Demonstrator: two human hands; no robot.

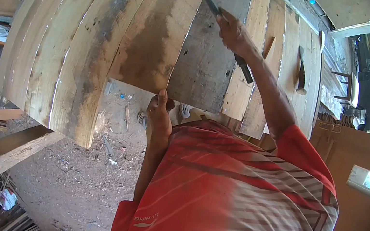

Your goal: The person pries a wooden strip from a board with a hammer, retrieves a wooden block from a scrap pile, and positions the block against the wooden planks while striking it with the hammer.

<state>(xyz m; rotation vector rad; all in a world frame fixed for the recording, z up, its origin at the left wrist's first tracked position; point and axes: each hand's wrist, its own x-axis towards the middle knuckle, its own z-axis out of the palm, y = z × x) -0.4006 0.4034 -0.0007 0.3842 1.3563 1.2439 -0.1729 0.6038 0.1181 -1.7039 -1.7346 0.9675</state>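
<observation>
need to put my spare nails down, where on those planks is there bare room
Bare wood lies on the wide planks left of the raised hammer, and on the grey plank between both hands. Right of the right hand it is crowded: a second hammer rests there. The left hand grips the near edge.

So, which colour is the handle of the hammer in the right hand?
The hammer handle is dark, nearly black, clearest in the head view.

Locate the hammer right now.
Head view, upper centre-right: the hammer is in the right hand, head raised over the grey plank; the left hand grips the plank edge below.
</observation>
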